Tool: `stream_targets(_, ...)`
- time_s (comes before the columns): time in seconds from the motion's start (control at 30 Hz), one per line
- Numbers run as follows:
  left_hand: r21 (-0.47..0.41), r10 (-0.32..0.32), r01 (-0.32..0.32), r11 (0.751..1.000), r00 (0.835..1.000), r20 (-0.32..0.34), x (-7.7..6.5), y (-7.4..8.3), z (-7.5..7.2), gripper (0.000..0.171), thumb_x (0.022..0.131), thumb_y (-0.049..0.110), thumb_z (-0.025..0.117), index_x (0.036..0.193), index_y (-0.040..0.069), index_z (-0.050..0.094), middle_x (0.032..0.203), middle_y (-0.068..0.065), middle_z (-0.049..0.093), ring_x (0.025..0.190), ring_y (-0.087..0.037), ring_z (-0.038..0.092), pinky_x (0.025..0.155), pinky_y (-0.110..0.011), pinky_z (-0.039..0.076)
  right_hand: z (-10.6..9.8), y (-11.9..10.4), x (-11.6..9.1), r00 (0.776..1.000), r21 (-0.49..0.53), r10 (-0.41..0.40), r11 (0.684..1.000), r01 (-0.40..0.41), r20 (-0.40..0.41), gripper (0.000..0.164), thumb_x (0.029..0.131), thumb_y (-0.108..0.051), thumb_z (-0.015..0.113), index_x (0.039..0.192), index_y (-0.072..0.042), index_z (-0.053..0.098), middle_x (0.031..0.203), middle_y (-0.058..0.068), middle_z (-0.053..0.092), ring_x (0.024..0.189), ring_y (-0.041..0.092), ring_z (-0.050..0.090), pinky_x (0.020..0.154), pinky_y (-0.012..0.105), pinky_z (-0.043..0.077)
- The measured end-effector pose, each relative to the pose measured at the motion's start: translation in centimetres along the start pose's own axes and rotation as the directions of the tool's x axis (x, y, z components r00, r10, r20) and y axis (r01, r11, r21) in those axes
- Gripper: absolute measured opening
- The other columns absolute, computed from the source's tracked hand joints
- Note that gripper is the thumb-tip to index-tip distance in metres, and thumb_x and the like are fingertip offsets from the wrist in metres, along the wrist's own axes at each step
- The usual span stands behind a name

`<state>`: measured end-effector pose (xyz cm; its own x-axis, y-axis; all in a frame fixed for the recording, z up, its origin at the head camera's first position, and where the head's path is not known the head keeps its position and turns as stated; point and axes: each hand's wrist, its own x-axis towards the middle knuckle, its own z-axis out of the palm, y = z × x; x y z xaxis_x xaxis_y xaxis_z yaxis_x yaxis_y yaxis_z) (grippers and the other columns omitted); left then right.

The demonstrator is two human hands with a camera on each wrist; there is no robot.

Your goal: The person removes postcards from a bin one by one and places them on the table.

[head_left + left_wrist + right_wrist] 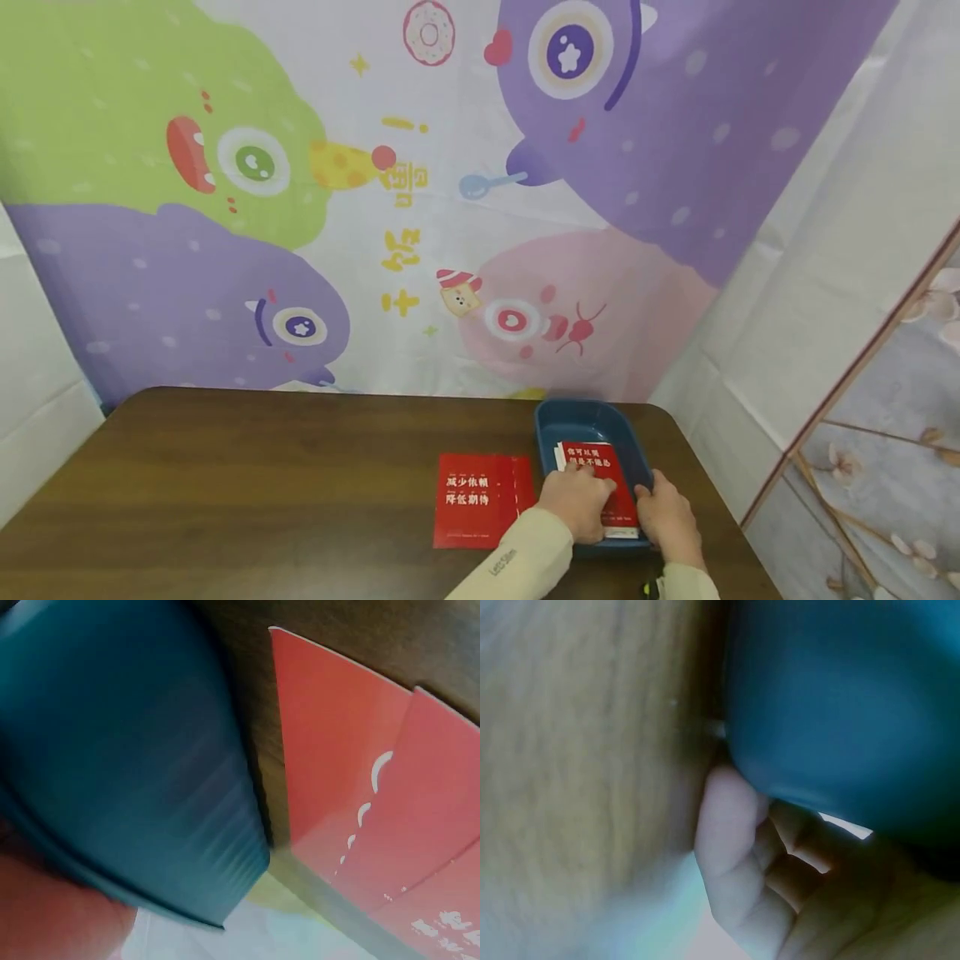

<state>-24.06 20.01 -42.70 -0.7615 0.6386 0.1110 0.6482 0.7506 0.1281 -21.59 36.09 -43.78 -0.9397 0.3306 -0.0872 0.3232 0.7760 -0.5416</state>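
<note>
Red cards or booklets (617, 500) with white lettering lie in a dark blue tray (583, 412), with white edges showing below the top one. My left hand (576, 502) lies over their left side, its fingers on the top red cover; what its thumb does is hidden. In the left wrist view only a blurred part of that hand (60, 915) shows beyond the tray's rim. With curled fingers, my right hand (669, 515) grips the tray's near right corner. The right wrist view shows its fingers (727, 817) against the blue wall, low by the tabletop.
Left of the tray, red printed cards (472, 500) lie on the brown wooden table (247, 483), partly overlapping. A cartoon-printed cloth (405, 350) hangs behind the table's back edge. Pale sheeting and a floral panel (885, 500) stand at the right.
</note>
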Motion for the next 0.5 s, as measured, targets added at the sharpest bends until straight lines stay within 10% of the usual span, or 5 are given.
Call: stream_targets(0.5,-0.002,0.035,-0.035,0.999,0.999,0.001,0.58,-0.18,1.01,0.049,0.071,0.045,0.079,0.117,0.033,0.069,0.098,0.011,0.073,0.076,-0.009,0.059,0.075,-0.032,0.057,-0.07,0.38,0.02,1.000,0.015,0.004,1.000,-0.004,-0.004,0.040,0.100,-0.021,0.046,0.133,0.001,0.044,0.118,0.035,0.058,0.095,0.047,0.059,0.061,0.055,0.049)
